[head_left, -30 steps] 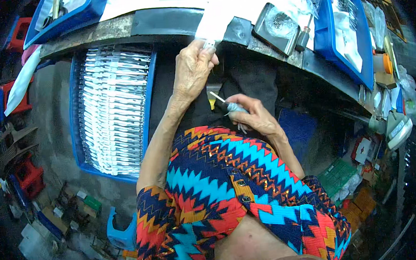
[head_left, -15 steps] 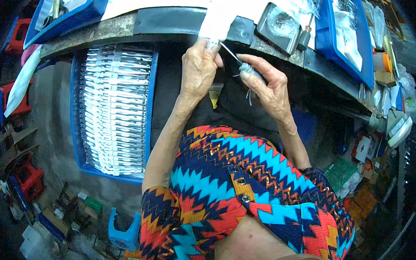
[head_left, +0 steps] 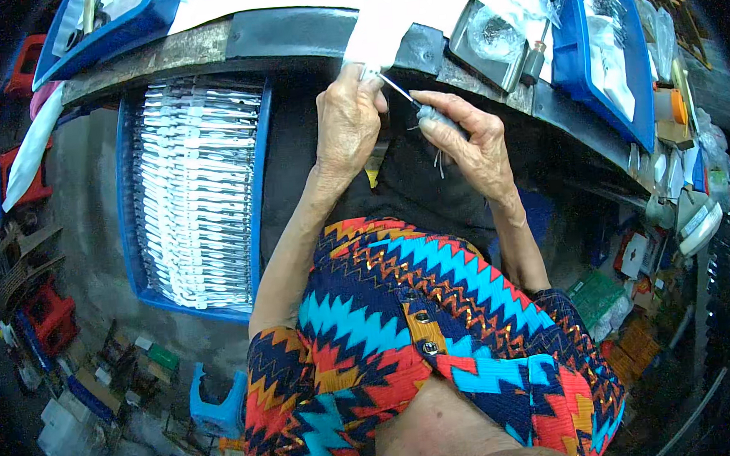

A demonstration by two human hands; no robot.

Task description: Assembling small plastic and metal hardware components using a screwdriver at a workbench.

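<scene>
My left hand (head_left: 348, 124) is closed on a small pale part (head_left: 370, 73) at the front edge of the bench; glare washes out most of its outline. In my right hand (head_left: 470, 138) is a screwdriver (head_left: 398, 87), gripped by its handle, which has greyish wrapping with loose strands hanging down. Its thin shaft points up and left, and the tip meets or nearly meets the part in my left hand. Below the left hand, a small yellow-tipped object (head_left: 373, 177) shows against the dark cloth.
Left of my arm, a blue crate (head_left: 258, 226) holds rows of metal strips. A dark tray (head_left: 489, 74) with a plastic bag stands on the bench (head_left: 295, 33), beside another screwdriver (head_left: 535, 63). Blue bins (head_left: 572, 65) flank the work area. A blue stool (head_left: 217, 411) stands lower left.
The view has shifted slightly. Both hands keep their grips, with the screwdriver still directed at the pale part; its handle and the right fingers have turned a little.
</scene>
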